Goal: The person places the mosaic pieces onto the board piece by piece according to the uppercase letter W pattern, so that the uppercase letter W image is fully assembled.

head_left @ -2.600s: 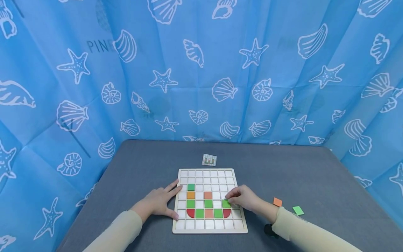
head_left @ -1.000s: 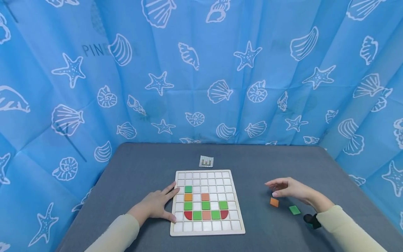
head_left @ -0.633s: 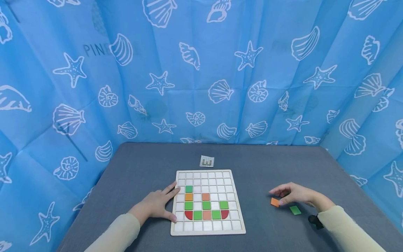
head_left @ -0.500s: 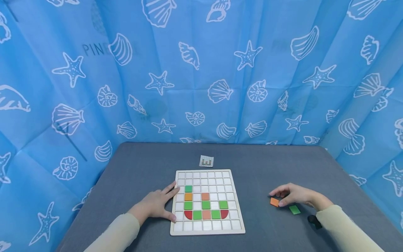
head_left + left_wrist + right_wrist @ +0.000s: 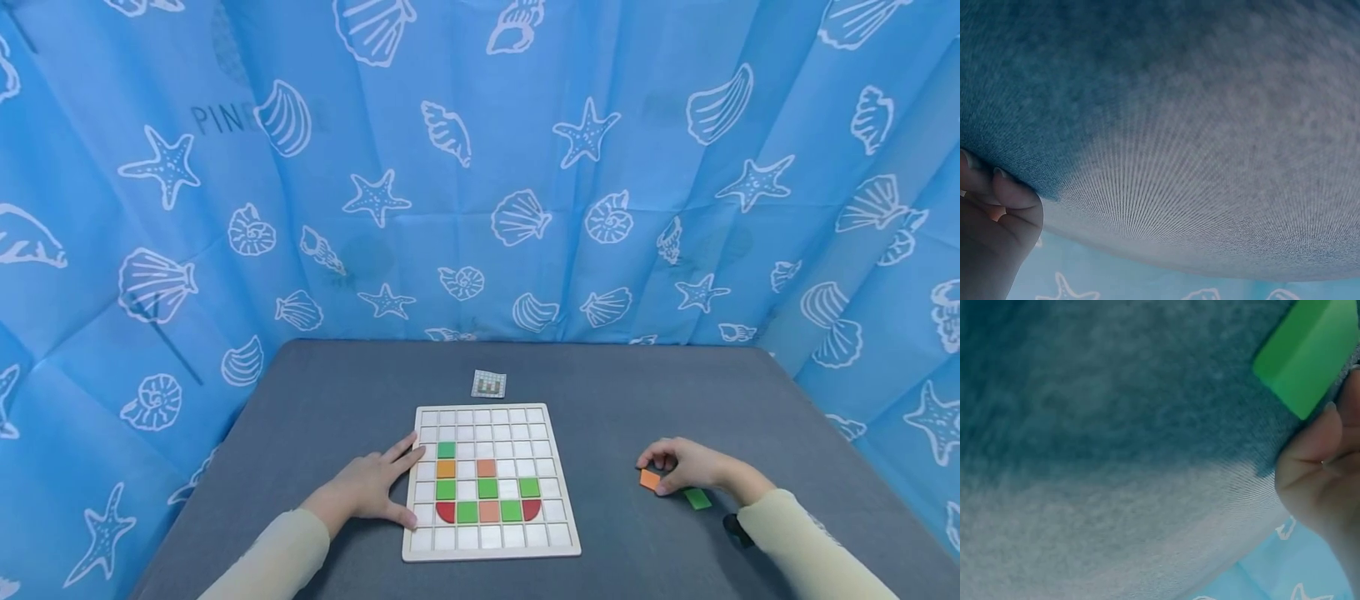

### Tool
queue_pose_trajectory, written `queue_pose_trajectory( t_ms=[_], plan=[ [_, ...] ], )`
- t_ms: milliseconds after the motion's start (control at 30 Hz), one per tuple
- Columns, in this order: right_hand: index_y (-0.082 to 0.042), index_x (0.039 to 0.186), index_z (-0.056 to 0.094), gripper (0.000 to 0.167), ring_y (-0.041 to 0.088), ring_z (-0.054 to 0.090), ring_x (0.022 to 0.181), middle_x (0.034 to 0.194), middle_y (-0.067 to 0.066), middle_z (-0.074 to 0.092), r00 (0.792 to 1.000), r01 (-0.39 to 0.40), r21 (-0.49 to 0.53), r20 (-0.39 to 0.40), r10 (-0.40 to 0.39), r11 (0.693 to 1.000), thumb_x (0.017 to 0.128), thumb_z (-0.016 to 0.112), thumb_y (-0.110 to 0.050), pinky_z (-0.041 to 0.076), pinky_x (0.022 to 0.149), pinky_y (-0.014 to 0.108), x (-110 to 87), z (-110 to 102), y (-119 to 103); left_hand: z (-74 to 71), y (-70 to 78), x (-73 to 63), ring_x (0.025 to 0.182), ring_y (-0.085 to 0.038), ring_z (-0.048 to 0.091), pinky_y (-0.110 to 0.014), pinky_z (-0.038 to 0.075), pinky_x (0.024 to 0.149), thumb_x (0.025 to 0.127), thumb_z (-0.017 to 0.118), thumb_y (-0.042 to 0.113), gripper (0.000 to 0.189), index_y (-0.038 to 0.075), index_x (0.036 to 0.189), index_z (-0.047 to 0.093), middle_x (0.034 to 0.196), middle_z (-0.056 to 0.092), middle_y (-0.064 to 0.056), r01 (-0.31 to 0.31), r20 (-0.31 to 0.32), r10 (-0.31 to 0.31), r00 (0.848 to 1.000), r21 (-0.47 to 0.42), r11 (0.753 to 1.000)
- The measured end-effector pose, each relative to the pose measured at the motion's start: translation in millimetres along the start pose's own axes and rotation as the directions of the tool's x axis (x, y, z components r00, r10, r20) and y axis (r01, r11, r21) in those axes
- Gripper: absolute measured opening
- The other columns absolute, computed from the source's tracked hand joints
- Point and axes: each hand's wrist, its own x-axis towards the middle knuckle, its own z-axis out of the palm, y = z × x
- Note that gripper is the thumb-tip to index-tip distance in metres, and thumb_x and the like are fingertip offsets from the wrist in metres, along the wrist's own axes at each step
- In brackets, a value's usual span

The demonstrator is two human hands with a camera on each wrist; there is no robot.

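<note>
My left hand (image 5: 367, 486) lies with spread fingers along the left edge of a white gridded board (image 5: 491, 552). Green, orange, salmon and red tiles sit in some of the board's cells, among them a green tile (image 5: 528, 487) near the right side. Off to the right, on the grey table, my right hand (image 5: 693, 467) pinches an orange square tile (image 5: 649, 479) between thumb and fingertips. Beneath that hand's wrist lies a loose green tile (image 5: 697, 498), partly covered. The right wrist view shows a green tile (image 5: 1310, 356) close to the curled fingers.
A small card (image 5: 489, 384) printed with a grid pattern lies just behind the board. A dark object (image 5: 737, 530) shows beside the right sleeve. A blue curtain (image 5: 480, 167) with shells and starfish hangs behind the table (image 5: 360, 375).
My right hand has left the green tile in the board's right part and moved right to the loose tiles. Its fingers have closed about the orange tile. The left hand stays at the board.
</note>
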Motion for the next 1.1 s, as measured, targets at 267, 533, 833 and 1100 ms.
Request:
queue_pose_trajectory(
  t_ms=[267, 533, 833, 1100],
  plan=[
    [0.008, 0.105, 0.060, 0.025, 0.024, 0.037, 0.081, 0.090, 0.007, 0.045, 1.000, -0.012, 0.010, -0.020, 0.012, 1.000, 0.083, 0.072, 0.004, 0.034, 0.065, 0.029, 3.6, 1.9, 0.0, 0.9, 0.0, -0.7, 0.127, -0.038, 0.046, -0.054, 0.041, 0.095, 0.066, 0.071, 0.073, 0.108, 0.027, 0.155, 0.030, 0.162, 0.014, 0.004, -0.007, -0.012, 0.007, 1.000, 0.018, 1.000],
    [0.003, 0.091, 0.052, 0.024, 0.016, 0.040, 0.070, 0.079, 0.004, 0.043, 0.999, -0.005, 0.041, -0.043, 0.007, 0.999, 0.081, 0.073, 0.004, 0.034, 0.059, 0.028, 4.6, 3.5, 2.3, -0.1, 1.3, -1.7, 0.127, -0.037, 0.046, -0.053, 0.041, 0.095, 0.065, 0.071, 0.073, 0.109, 0.025, 0.154, 0.030, 0.162, 0.015, 0.003, -0.003, -0.017, 0.003, 1.000, 0.025, 1.000],
    [0.007, 0.086, 0.051, 0.018, 0.012, 0.042, 0.062, 0.075, 0.003, 0.047, 0.999, -0.015, 0.088, -0.045, 0.019, 0.996, 0.085, 0.069, 0.004, 0.035, 0.056, 0.027, 3.5, 3.7, 1.9, 0.5, -0.4, -0.3, 0.128, -0.037, 0.045, -0.054, 0.040, 0.096, 0.065, 0.069, 0.075, 0.110, 0.026, 0.155, 0.029, 0.162, 0.014, 0.002, -0.005, -0.006, 0.005, 1.000, 0.018, 1.000],
    [0.010, 0.087, 0.055, 0.015, 0.015, 0.047, 0.066, 0.079, 0.005, 0.056, 0.997, -0.053, 0.140, -0.042, 0.059, 0.989, 0.090, 0.065, 0.000, 0.040, 0.061, 0.030, 2.7, 1.8, 0.1, 2.7, -1.9, 2.3, 0.128, -0.036, 0.045, -0.053, 0.040, 0.096, 0.064, 0.069, 0.076, 0.111, 0.027, 0.155, 0.029, 0.162, 0.013, 0.004, -0.003, -0.010, 0.003, 1.000, 0.018, 1.000]
  ],
)
